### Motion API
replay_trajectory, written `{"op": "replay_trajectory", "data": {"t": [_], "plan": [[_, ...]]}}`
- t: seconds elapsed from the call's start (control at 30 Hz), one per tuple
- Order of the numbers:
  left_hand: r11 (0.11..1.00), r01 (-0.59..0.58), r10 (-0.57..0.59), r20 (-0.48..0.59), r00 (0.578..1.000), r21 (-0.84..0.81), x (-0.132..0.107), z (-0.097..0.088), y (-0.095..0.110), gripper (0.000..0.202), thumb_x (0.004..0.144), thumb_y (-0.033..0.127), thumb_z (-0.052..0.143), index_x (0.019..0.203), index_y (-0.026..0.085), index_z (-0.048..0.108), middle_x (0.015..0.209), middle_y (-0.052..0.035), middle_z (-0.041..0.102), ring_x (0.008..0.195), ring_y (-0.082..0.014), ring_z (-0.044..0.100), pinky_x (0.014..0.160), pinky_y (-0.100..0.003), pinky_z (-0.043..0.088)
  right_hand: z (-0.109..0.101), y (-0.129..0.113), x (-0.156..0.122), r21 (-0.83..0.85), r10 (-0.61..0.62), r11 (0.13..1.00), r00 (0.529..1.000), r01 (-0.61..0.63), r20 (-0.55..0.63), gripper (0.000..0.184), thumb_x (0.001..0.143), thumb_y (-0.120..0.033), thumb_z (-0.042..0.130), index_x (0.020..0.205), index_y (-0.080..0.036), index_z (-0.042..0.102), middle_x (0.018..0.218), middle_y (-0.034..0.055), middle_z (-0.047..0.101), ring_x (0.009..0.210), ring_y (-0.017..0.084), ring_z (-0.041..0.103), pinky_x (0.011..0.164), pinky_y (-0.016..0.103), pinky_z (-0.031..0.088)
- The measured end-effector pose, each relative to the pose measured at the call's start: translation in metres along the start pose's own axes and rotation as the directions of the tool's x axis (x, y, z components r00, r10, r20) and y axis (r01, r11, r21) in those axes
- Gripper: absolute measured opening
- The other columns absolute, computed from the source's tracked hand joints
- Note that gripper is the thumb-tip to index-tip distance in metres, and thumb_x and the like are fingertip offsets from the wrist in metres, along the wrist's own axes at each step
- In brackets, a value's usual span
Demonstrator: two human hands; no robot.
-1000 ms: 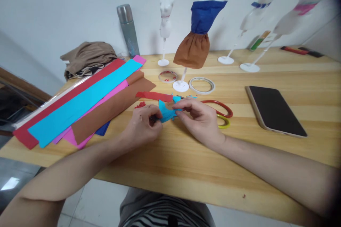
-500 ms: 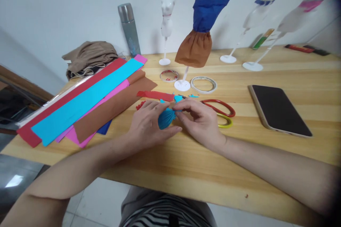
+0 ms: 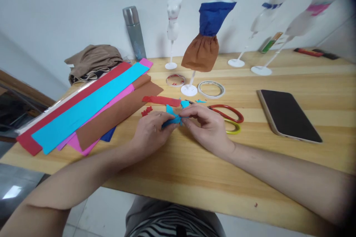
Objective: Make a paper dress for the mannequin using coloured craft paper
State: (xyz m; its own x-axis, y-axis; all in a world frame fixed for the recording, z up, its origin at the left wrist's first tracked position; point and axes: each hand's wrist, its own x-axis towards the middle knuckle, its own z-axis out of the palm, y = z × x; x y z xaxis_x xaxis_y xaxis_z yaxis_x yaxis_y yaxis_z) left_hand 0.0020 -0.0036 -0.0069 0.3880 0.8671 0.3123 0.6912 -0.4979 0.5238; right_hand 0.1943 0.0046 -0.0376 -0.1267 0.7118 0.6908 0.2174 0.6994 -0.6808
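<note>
Between my hands is a piece of gathered blue crepe paper (image 3: pixel 172 120), held low over the table. My left hand (image 3: pixel 151 130) is closed on its left part, thumb and fingers pinching it. My right hand (image 3: pixel 207 126) pinches the right end with thumb and forefinger, partly hiding it. Just beyond my fingers lie a red paper strip (image 3: pixel 161 100) and a small blue scrap (image 3: pixel 184 104). Scissors with red and yellow handles (image 3: pixel 228 113) lie beside my right hand, their blades mostly hidden. Small red scraps (image 3: pixel 147 111) sit by my left fingers.
Stacked coloured paper sheets (image 3: pixel 91 107) lie on the left, with a brown cloth (image 3: pixel 94 59) and flask (image 3: pixel 134 31) behind. A dressed mannequin (image 3: pixel 208 37) stands ahead; several bare ones are near the wall. Tape rolls (image 3: pixel 224 90) and a phone (image 3: pixel 289 114) rest on the table (image 3: pixel 200 185).
My left thumb and fingers have closed together on the blue crepe paper, whose gathered part now looks flattened. My right hand keeps its pinch. The view has shifted slightly.
</note>
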Motion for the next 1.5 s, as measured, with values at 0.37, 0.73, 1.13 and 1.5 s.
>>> {"op": "replay_trajectory", "data": {"t": [0.37,0.73,1.13,1.5], "plan": [[0.962,0.108,-0.097,0.057,0.994,-0.25,0.006,-0.004,-0.005,0.011,0.089,0.02,0.068,0.09,0.022,0.079,0.088,0.0006,0.081,0.077,-0.0163,0.071,0.073,-0.027,0.056,-0.001,-0.001,0.0,0.02,0.146,0.989,0.989,-0.146,0.005,0.009,0.088,-0.019,0.066,0.087,-0.027,0.071,0.087,0.0019,0.074,0.079,0.019,0.07,0.075,0.036,0.06],[0.991,-0.085,0.077,-0.08,0.994,-0.101,0.004,-0.005,-0.016,0.019,0.096,0.027,0.065,0.099,0.022,0.082,0.096,-0.0053,0.08,0.083,-0.0187,0.072,0.077,-0.03,0.056,-0.001,0.004,0.002,0.151,0.3,0.945,0.953,-0.29,-0.046,0.006,0.08,-0.018,0.07,0.082,-0.024,0.071,0.081,0.0009,0.073,0.071,0.016,0.067,0.069,0.032,0.057],[0.922,0.134,-0.102,0.105,0.989,-0.363,0.018,-0.015,-0.02,0.016,0.087,0.025,0.068,0.085,0.018,0.082,0.08,-0.0032,0.077,0.073,-0.0168,0.067,0.069,-0.028,0.053,-0.001,0.002,0.004,0.241,0.441,0.872,0.898,-0.426,-0.009,0.01,0.075,-0.026,0.076,0.082,-0.023,0.069,0.078,0.0009,0.072,0.067,0.015,0.064,0.067,0.032,0.058],[0.92,-0.392,0.39,-0.074,0.918,-0.017,0.012,-0.015,-0.019,0.019,0.097,0.019,0.06,0.091,0.018,0.079,0.084,-0.0053,0.075,0.075,-0.0155,0.068,0.07,-0.026,0.054,-0.004,-0.004,0.005,0.038,0.307,0.944,0.917,-0.327,0.256,0.051,0.074,-0.028,0.08,0.123,-0.026,0.064,0.124,0.0094,0.071,0.11,0.027,0.069,0.091,0.044,0.059]]}}
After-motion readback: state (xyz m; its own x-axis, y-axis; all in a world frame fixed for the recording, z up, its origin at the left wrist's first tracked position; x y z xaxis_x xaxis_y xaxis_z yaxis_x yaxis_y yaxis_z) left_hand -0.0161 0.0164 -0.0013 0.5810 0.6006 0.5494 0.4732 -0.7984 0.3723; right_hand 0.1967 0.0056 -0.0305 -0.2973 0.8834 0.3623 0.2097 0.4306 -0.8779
